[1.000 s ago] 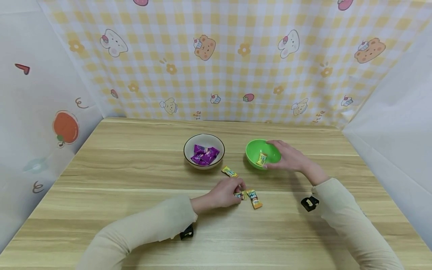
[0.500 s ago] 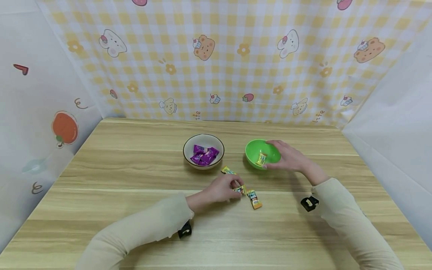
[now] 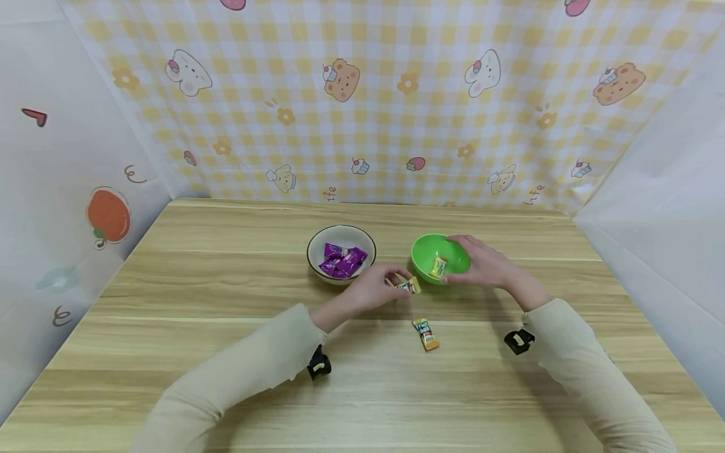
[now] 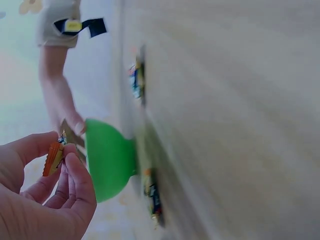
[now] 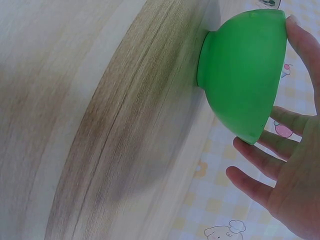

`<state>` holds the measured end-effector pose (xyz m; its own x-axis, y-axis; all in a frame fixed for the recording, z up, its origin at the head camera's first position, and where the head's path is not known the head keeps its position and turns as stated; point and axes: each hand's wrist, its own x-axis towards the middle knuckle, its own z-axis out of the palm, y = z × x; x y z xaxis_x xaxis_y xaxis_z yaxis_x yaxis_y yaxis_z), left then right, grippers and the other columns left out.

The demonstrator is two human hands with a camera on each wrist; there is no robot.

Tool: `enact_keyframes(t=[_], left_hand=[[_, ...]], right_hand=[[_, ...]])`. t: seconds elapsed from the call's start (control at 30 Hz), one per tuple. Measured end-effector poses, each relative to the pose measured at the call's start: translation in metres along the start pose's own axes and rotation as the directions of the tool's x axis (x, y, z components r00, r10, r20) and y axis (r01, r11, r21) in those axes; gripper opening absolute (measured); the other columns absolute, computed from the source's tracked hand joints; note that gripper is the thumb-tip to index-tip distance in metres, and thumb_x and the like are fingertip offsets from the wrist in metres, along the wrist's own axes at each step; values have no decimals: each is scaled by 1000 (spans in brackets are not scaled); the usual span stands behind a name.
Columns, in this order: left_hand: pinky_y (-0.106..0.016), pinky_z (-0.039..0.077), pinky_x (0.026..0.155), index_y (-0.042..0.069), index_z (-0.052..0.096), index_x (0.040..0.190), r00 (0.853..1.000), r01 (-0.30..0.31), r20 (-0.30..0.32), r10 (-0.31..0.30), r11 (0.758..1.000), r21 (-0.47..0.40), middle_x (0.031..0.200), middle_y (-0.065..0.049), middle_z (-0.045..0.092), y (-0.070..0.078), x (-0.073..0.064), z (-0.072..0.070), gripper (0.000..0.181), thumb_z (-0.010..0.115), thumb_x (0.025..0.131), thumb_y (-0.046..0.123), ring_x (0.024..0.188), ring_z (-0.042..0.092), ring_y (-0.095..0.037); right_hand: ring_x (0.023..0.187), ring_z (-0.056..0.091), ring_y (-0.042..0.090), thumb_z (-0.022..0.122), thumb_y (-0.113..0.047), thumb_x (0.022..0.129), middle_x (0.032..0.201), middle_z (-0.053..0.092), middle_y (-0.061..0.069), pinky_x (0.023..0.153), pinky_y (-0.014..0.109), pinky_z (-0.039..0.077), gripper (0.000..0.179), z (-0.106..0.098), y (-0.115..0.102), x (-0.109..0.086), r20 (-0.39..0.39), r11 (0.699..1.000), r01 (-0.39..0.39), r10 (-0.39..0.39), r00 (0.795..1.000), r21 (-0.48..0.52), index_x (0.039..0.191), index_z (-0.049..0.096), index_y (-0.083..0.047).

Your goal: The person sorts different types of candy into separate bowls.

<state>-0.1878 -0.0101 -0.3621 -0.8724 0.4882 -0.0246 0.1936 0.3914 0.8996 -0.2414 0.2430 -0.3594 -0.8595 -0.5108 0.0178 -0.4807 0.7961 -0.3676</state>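
My left hand (image 3: 370,289) pinches a small yellow-wrapped candy (image 3: 409,286) between thumb and fingers, in front of the green bowl (image 3: 426,259). The left wrist view shows this candy (image 4: 54,159) raised off the table beside the bowl's rim. My right hand (image 3: 481,264) holds the green bowl by its right rim, thumb and fingers spread along the edge. Inside the bowl lies one yellow candy (image 3: 438,267). A yellow candy (image 3: 426,333) lies on the table, nearer the person. Another candy (image 4: 153,197) lies beneath the left hand, which hides it in the head view.
A white bowl (image 3: 318,244) with a dark rim stands left of the green one, holding several purple-wrapped candies (image 3: 344,261). The wooden table (image 3: 226,302) reaches back to a checked curtain (image 3: 374,113).
The left hand has lifted a candy from the table and carried it away from the person, toward the green bowl. The right hand has stayed on the bowl.
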Motion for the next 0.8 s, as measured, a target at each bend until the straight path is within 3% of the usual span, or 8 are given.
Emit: enact_keyframes(t=[0.2, 0.4, 0.6, 0.8], left_hand=[[-26, 47, 58, 5, 64, 99, 998, 49, -31, -50, 998, -34, 80, -3, 57, 8, 10, -5, 24, 69, 77, 12, 71, 54, -14], [-33, 50, 60, 5, 62, 99, 994, 96, -43, -101, 990, -99, 80, -5, 57, 15, 23, -6, 23, 68, 78, 11, 63, 57, -16], [-21, 45, 49, 7, 63, 98, 990, 104, -89, -108, 993, -55, 77, -4, 56, 23, 35, -6, 21, 68, 78, 14, 65, 58, -22], [-20, 45, 52, 9, 64, 94, 986, 113, -121, -114, 994, -15, 76, -3, 56, 24, 49, -4, 19, 68, 78, 18, 63, 58, -15]], right_hand=[[109, 41, 32, 68, -53, 67, 127, 40, 18, 77, 48, 41, 88, 0, 0, 0, 1, 1000, 6, -6, 1000, 12, 133, 34, -5], [109, 41, 31, 69, -52, 68, 127, 40, 17, 77, 48, 41, 86, 0, 0, 0, -4, 1000, 10, -10, 1000, 10, 132, 35, -6], [109, 41, 33, 68, -53, 68, 127, 39, 18, 75, 48, 42, 86, 0, 0, 0, -2, 1000, 11, -11, 1000, 3, 133, 35, -6], [107, 42, 31, 68, -53, 68, 127, 40, 18, 73, 47, 42, 86, -1, 0, 0, 1, 1000, 5, -5, 1000, 4, 132, 35, -6]])
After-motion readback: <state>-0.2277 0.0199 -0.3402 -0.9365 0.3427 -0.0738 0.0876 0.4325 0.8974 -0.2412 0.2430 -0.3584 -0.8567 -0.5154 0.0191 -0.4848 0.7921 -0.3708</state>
